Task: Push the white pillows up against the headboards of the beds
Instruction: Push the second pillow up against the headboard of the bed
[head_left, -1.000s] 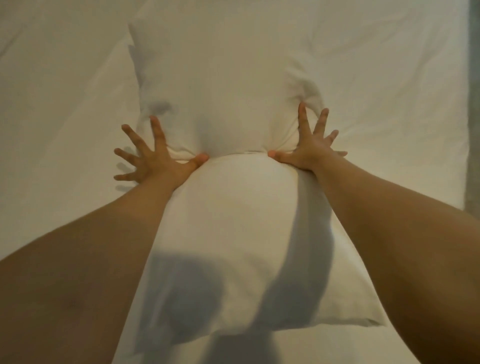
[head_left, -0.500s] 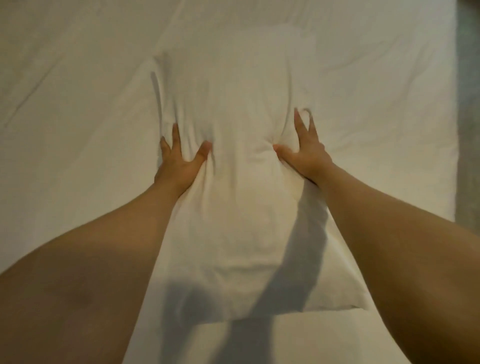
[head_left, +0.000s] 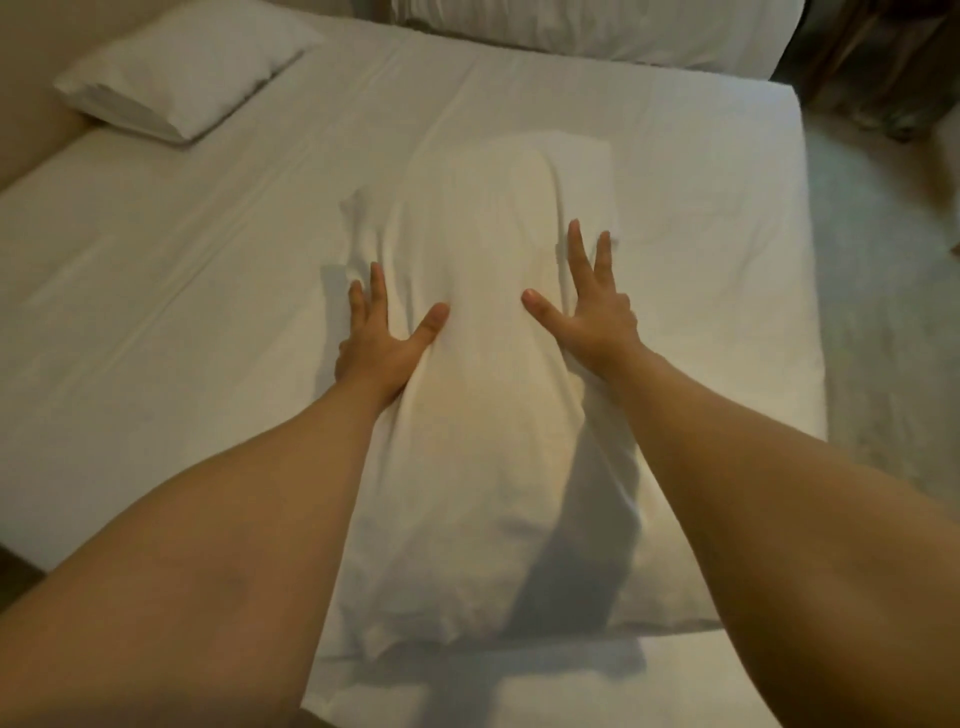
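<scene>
A long white pillow (head_left: 483, 415) lies lengthwise in the middle of the white bed (head_left: 208, 312), running away from me. My left hand (head_left: 382, 338) presses flat on its left flank, fingers spread. My right hand (head_left: 589, 312) presses on its right flank, fingers spread too. Neither hand grips the fabric. A second white pillow (head_left: 187, 73) rests at the far left corner against the beige headboard (head_left: 31, 130).
Another bed with white bedding (head_left: 597, 26) stands beyond the far edge. Grey floor (head_left: 883, 312) runs along the bed's right side. Dark wooden furniture (head_left: 883, 62) stands at the top right.
The view has pulled back and up, revealing the whole bed, the second pillow and the headboard. The folded pillow has flattened out lengthwise, and both hands stay pressed on its sides.
</scene>
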